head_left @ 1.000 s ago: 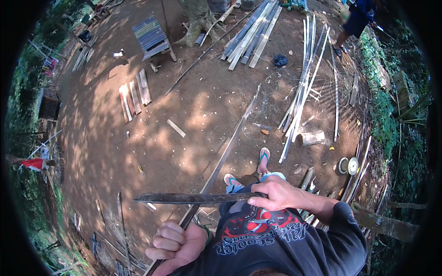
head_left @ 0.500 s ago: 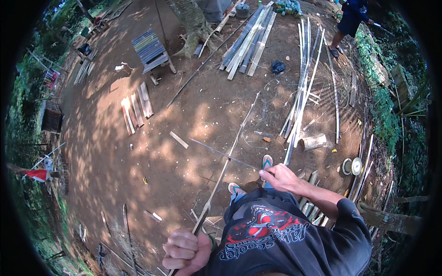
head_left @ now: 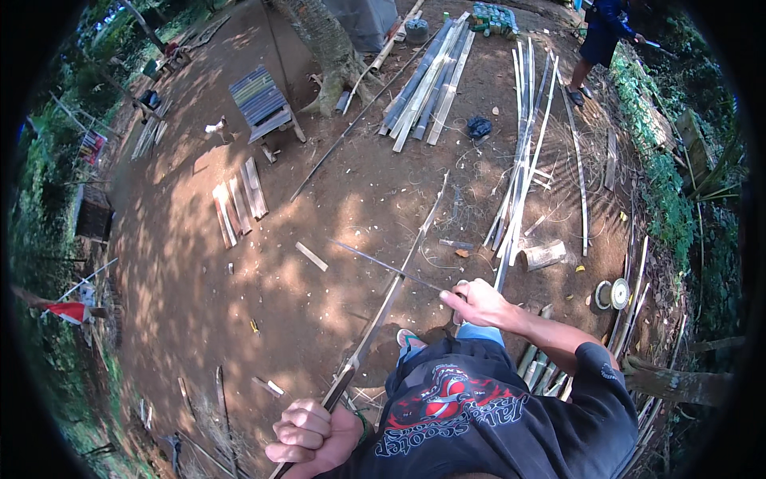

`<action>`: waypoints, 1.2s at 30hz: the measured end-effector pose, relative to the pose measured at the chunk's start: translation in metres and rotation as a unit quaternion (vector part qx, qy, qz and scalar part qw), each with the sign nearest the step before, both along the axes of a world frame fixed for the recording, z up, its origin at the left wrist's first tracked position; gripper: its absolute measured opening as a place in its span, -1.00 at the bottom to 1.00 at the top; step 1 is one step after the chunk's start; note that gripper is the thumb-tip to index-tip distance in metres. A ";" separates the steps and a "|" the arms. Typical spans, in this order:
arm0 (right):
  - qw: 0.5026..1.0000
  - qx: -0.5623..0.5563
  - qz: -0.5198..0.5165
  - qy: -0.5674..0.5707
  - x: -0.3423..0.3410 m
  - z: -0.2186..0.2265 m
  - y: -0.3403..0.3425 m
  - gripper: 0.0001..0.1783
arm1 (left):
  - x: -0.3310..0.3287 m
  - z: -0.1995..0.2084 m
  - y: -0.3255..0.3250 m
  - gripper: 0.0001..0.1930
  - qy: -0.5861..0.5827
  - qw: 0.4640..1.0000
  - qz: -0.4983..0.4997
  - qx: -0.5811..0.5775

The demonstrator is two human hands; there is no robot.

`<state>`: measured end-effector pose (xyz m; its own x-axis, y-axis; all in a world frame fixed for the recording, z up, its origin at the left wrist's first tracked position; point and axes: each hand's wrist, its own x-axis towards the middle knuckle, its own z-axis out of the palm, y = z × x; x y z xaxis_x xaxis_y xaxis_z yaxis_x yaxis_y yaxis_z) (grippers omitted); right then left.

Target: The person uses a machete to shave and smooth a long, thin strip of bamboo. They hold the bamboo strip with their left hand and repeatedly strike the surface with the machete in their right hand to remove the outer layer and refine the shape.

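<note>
My left hand (head_left: 313, 433), at the bottom of the view, is closed around the lower end of a long bamboo strip (head_left: 381, 313). The strip slants away from me, up and to the right. In my right hand (head_left: 483, 305) is the handle of a long-bladed knife (head_left: 363, 255); the fingers are wrapped round it and mostly hide it. Its thin dark blade points left and crosses the strip about midway, seemingly touching it.
Long bamboo slats (head_left: 527, 160) lie ahead on the right, beside a short bamboo log (head_left: 544, 255). Farther off are wide split bamboo pieces (head_left: 431, 76), a slatted bamboo seat (head_left: 259, 100) and a tree trunk (head_left: 315, 40). Another person (head_left: 598, 48) stands at the far right.
Both hands have shifted slightly left, the strip and knife with them. The blade still crosses the strip at about the same place. My view has tilted a little, and one foot is now hidden.
</note>
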<state>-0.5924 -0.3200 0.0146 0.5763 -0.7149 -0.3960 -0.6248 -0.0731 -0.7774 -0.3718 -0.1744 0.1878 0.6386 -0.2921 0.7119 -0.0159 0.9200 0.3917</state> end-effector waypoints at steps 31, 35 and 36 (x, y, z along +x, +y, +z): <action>0.960 0.077 -0.261 0.061 -0.045 -0.135 -0.053 -0.16 | 0.080 0.029 -0.061 -0.45 0.075 0.989 0.100 0.078; 0.967 0.086 -0.240 -0.007 -0.013 -0.141 -0.028 -0.19 | 0.095 0.033 -0.070 -0.46 0.088 0.989 0.099 0.071; 0.973 0.067 -0.221 -0.014 -0.004 -0.125 -0.024 -0.22 | 0.097 0.032 -0.071 -0.46 0.085 0.989 0.098 0.072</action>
<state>-0.5966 -0.3437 -0.1102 0.2367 -0.8378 -0.4919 -0.5511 0.3012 -0.7782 -0.2745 -0.2452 0.2201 0.7996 -0.2420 0.5497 -0.1103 0.8405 0.5305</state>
